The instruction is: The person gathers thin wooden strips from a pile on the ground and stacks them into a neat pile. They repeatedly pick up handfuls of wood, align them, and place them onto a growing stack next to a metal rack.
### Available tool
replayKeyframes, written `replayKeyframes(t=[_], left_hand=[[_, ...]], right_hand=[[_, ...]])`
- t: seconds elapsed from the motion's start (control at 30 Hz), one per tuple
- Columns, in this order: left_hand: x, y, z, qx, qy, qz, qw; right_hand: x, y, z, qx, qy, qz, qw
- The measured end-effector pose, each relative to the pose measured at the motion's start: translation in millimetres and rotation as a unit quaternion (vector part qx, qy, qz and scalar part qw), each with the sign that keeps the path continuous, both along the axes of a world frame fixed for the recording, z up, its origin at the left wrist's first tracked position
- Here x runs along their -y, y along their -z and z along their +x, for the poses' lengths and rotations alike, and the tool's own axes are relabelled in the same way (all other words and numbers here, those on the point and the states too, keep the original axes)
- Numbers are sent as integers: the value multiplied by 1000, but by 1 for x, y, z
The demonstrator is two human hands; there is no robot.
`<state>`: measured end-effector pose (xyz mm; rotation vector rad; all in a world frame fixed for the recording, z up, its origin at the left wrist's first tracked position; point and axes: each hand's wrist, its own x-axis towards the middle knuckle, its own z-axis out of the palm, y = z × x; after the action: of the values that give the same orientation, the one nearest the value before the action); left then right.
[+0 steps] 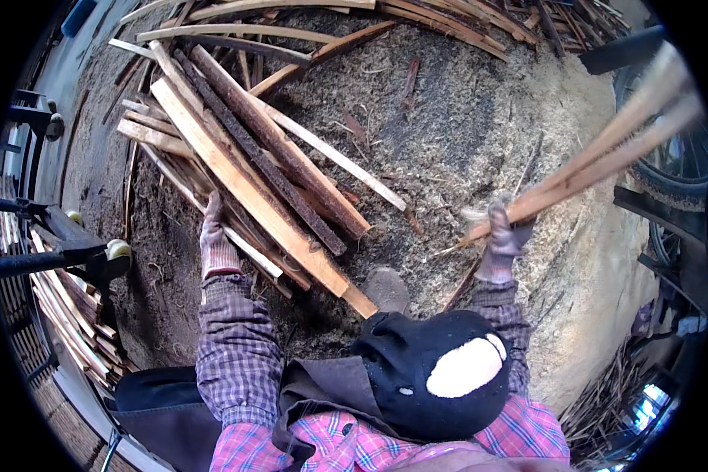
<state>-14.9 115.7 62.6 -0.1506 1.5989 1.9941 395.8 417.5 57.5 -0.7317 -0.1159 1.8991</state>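
Observation:
A stack of rough wooden slats (240, 179), some edged with dark bark, lies slanting in front of me, its near end by my knee. My gloved left hand (219, 244) grips the stack's left edge; some of its fingers are hidden by the wood. On the right, my gloved right hand (502, 245) is closed round the near end of a few wooden strips (590, 175). These strips point up and to the right, and their far ends are blurred by motion. My black-covered knee (433, 374), with a pale hole in the cloth, is bent below the slats.
More long slats (244, 31) lie across the far side. Sawdust and bark bits cover the ground (448, 118). Metal frames with small wheels (118, 250) stand at left, beside stacked strips (75, 322). A large spoked wheel (669, 185) stands at right, with thin sticks (606, 393) lower down.

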Motion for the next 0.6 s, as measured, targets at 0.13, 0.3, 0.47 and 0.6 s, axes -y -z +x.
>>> replayKeyframes(t=[0.13,0.3,0.47,0.6], left_hand=[[7,2,1,79,-36,37,996],[3,-1,-5,92,-44,45,994],[4,5,-4,118,-56,50,990],[-8,-4,3,163,-65,57,983]], right_hand=[[31,-31,-74,506,-28,315,803],[31,-67,-154,169,-293,324,884],[74,-79,-270,394,-498,458,622],[90,-93,-304,581,-521,553,290]])
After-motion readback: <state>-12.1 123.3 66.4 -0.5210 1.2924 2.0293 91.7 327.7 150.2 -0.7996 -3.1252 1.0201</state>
